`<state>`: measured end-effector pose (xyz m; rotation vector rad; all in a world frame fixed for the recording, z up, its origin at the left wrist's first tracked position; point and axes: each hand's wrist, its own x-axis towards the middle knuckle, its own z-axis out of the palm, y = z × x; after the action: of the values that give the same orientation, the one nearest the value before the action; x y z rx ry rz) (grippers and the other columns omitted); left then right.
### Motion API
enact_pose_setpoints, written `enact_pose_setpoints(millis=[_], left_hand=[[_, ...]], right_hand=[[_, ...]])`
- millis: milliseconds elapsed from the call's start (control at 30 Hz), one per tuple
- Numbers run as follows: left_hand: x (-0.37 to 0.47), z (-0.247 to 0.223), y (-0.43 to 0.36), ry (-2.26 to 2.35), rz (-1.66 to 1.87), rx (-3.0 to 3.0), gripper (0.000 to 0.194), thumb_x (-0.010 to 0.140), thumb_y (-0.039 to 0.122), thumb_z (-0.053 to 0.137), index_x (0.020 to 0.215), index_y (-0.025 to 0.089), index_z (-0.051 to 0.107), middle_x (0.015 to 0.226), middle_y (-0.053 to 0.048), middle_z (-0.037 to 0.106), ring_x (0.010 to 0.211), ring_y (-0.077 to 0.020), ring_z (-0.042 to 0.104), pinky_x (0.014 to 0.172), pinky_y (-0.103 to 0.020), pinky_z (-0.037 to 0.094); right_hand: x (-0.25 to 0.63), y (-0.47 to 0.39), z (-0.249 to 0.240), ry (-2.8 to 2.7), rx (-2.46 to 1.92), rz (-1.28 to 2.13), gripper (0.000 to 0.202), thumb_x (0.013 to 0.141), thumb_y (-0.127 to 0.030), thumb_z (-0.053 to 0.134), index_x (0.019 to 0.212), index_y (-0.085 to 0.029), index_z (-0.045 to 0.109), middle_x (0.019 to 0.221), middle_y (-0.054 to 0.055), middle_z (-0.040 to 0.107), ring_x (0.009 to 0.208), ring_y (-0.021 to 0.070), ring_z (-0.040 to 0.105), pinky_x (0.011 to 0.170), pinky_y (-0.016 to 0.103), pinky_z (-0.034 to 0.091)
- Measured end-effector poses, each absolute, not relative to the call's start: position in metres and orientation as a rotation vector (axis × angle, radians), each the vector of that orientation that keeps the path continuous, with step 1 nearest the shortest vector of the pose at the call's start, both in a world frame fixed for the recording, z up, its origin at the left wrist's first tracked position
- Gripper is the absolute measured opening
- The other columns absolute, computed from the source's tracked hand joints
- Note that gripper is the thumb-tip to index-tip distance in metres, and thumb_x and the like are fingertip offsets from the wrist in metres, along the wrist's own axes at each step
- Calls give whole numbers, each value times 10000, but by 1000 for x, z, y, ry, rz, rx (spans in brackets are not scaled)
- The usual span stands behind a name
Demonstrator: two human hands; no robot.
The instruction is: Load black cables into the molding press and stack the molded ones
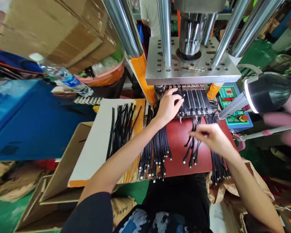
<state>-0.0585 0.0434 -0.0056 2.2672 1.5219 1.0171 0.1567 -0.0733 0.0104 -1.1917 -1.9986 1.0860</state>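
My left hand [170, 106] is at the left end of a black slotted fixture [196, 100] under the press. Its thumb and forefinger close on a small light-tipped cable end [183, 96]. My right hand [210, 136], slightly blurred, hovers over a small group of black USB cables [192, 153] on the red board [177, 139]. Its fingertips are pinched together; what lies between them cannot be made out. Several cables lie in a bundle [157, 145] below my left wrist, and another bundle [217, 161] hangs at the right edge of the board.
Above the fixture hangs the press's steel plate [194, 76] between steel columns. A control box [235, 106] and a lamp [264, 92] stand to the right. More cables [121, 126] lie on a white board [92, 142] at left, beside a blue case [34, 123] and a cardboard box [65, 161].
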Motion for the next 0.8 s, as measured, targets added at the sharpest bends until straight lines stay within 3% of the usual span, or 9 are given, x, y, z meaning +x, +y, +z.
enact_pose_setpoints(millis=[67,200,300,400,567,800], left_hand=[[-52,-9,58,1596,993,2223,152,1015,185,646,1089,124,763,1490,-198,648,1437,-304,597,1244,-468,459],[-56,-12,45,1433,1076,2326,413,1052,262,600,1437,112,610,1543,-204,610,1457,-283,587,1249,-470,473],[-70,-14,22,1006,891,2678,386,1079,279,564,1438,153,630,1598,-163,577,1482,-258,566,1270,-463,458],[-79,-14,11,827,648,2932,372,1072,272,591,1417,149,658,1578,-163,601,1517,-308,525,1279,-540,433],[-69,-5,10,946,451,3041,408,1085,275,559,1459,128,630,1591,-167,587,1513,-329,517,1257,-537,437],[-47,-5,-9,1179,344,3029,590,1075,470,562,1549,120,562,1636,-220,516,1545,-370,458,1306,-569,342]], right_hand=[[166,-21,24,-1964,-1179,1006,501,976,-557,702,657,-185,599,586,-37,516,566,108,437,576,270,331],[167,56,24,-1917,-1138,1083,500,882,-644,750,728,-175,671,594,-20,574,561,126,517,558,263,397],[162,83,11,-1940,-1113,1135,508,842,-651,765,699,-179,643,600,-17,583,533,121,522,528,257,420],[158,94,0,-1967,-1120,1052,492,873,-630,729,687,-187,626,584,-18,595,483,114,518,489,251,403],[158,96,-6,-1922,-1119,881,488,938,-587,678,662,-194,588,557,-24,582,452,107,522,488,249,405],[156,107,-10,-1732,-1097,1136,434,826,-559,816,966,-167,694,713,-5,650,532,124,562,489,258,491]])
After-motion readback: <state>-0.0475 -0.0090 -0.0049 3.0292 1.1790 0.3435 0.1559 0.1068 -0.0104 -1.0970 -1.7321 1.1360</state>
